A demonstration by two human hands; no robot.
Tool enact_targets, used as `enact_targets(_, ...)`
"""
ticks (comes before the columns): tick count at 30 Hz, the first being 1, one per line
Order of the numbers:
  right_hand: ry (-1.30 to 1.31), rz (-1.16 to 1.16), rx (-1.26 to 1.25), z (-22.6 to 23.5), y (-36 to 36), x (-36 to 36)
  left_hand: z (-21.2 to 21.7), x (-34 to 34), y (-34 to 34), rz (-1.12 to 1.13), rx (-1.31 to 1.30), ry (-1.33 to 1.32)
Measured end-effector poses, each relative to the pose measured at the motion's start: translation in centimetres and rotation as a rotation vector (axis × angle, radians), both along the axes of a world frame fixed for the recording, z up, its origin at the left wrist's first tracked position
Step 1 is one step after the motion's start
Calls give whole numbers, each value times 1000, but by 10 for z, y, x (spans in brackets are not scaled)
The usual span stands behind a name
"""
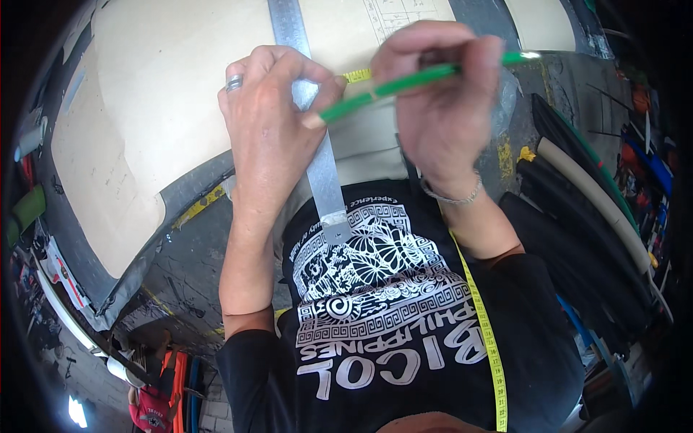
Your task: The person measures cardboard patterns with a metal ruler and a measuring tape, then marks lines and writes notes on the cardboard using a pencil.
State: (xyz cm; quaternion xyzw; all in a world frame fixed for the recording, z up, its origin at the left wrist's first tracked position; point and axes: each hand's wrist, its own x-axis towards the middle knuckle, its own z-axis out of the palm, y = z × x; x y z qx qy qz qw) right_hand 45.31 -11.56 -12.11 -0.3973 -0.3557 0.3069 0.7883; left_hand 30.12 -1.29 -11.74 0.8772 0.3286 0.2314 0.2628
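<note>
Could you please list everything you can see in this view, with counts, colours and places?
Metal ruler: one, silver, upper centre, its near end before the shirt
Pencil: one, green, blurred, upper centre
Pattern sheets: several, cream, across the table; exact count unclear
Table: one, dark grey, beneath the sheets
Measuring tape: yellow, down the shirt; another stretch behind the hands, perhaps the same tape
Dark rolls: at least two, black, right
Narrow roll: one, beige, right
Co-worker: one, red top, lower left
Edge clutter: mixed colours, too small to count
Shirt: one, black, white print, lower centre
Left hand: one, ringed, on the ruler
Right hand: one, braceleted, holding the pencil
</note>
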Motion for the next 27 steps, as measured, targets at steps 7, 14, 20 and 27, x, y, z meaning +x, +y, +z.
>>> enact_targets(7, -271, -168, -418, -1, 2, -6, 0, 0, -1, 30, -3, -7)
enact_targets(14, -599, -152, -545, -2, -14, 5, 4, 3, -2, 18, 59, -16)
enact_targets(20, -621, -184, -510, -6, -16, 5, 6, 0, -6, 14, 25, -23)
enact_targets(27, -614, -208, -480, -6, -18, 4, 2, -3, -7, 8, -36, -25)
